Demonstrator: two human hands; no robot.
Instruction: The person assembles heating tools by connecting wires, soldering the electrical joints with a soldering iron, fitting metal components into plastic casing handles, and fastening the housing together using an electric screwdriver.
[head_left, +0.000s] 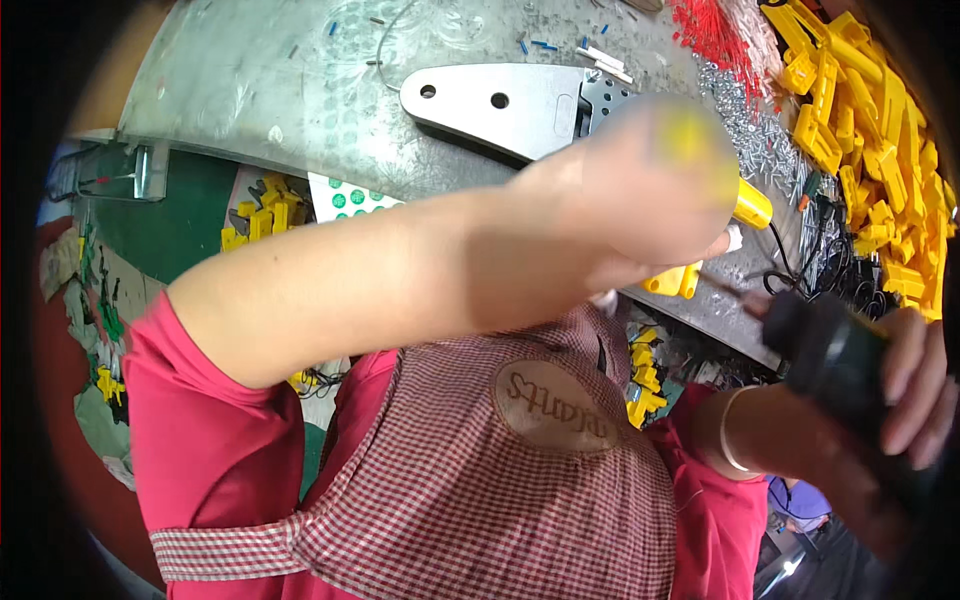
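My left hand (650, 190), smeared by motion, is closed around a yellow plastic part (752, 205), whose rounded end sticks out past the fingers. Lower yellow pieces (672, 281) show under the hand; whether they belong to the same part is hidden. In my right hand (915, 385) is a black electric screwdriver (835, 350), blurred, its thin bit pointing toward the yellow pieces. Just beyond my left wrist lies a flat silver metal plate (480, 90) with two round holes and a dark perforated end.
Yellow plastic parts (880, 130) are heaped at the right edge of the metal table (250, 80). Loose screws (760, 120) and red wires (710, 35) lie beside them. Black cables (800, 265) run near the screwdriver. A sheet of green round stickers (350, 198) sits under my left forearm.
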